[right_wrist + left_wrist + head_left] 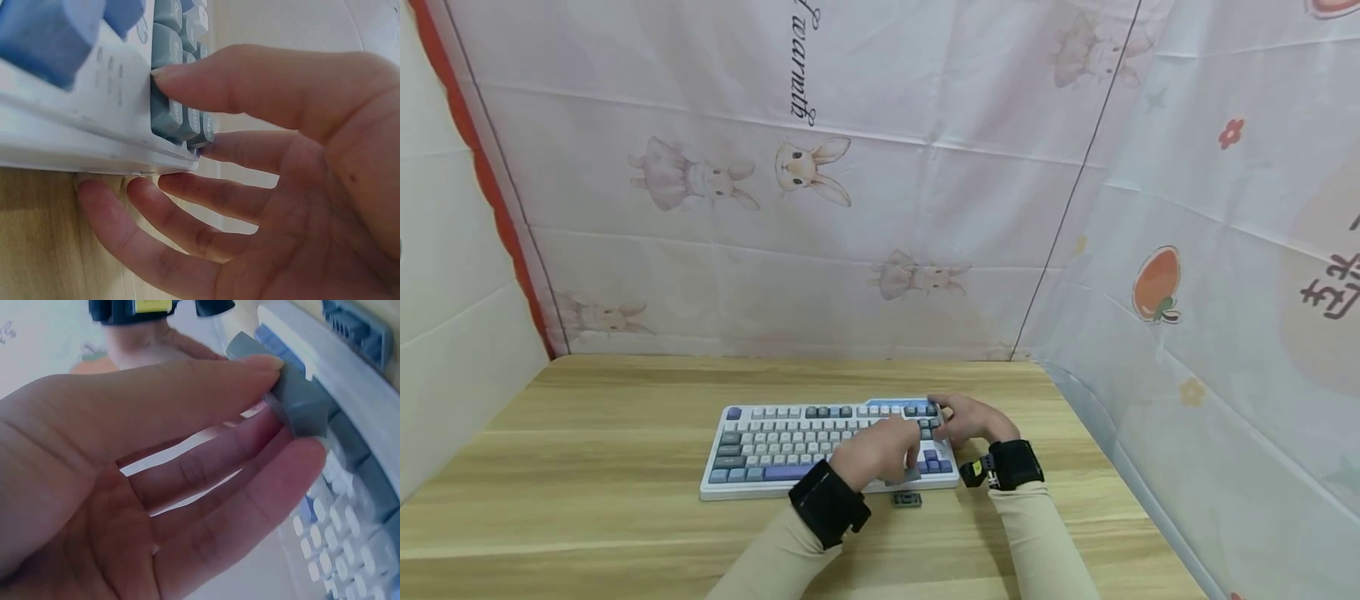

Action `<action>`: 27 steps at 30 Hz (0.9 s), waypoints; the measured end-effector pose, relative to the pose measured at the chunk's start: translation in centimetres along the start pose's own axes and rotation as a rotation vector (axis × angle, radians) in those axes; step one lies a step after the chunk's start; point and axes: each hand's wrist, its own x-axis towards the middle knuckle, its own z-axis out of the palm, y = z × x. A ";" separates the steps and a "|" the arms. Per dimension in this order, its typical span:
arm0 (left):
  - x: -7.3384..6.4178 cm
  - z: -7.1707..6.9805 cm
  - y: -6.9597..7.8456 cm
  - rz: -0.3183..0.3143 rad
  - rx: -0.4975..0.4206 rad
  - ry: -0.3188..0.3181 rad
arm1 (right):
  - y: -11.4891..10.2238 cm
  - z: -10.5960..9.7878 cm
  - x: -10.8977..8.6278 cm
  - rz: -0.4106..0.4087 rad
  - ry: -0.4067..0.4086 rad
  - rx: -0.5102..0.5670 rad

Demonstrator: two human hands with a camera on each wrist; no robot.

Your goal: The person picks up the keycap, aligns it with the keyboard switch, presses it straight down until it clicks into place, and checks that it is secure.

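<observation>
A white keyboard (745, 492) with white, grey and purple keys lies on the wooden table. Above its lower right part, my left hand (880, 450) pinches a long grey keycap (303, 400) between thumb and fingertips. My right hand (973, 418) grips the keyboard's right end. In the right wrist view its thumb (225, 81) presses on the grey keys (167, 112), while the other fingers curl along the side edge. A small dark grey keycap (906, 500) lies on the table just in front of the keyboard, its ribbed underside showing in the left wrist view.
The wooden table (587, 467) extends to both sides of the keyboard. Behind it hangs a printed curtain (850, 292) with rabbits, and another curtain (1225, 333) runs along the right edge. Black straps (1018, 464) with small cameras sit on both wrists.
</observation>
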 end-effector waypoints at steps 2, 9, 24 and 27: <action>0.1 -0.2 -0.5 -0.006 -0.012 0.008 | 0.1 0.0 0.1 -0.007 0.001 -0.013; 0.5 -0.6 -1.4 -0.049 -0.012 0.013 | 0.1 0.0 0.1 0.008 -0.009 0.024; 1.4 -0.3 -2.3 -0.099 -0.009 0.058 | 0.0 0.0 0.3 0.014 0.009 0.011; 1.7 -0.2 -2.5 -0.101 0.008 0.056 | 0.0 0.1 0.3 0.011 0.013 -0.007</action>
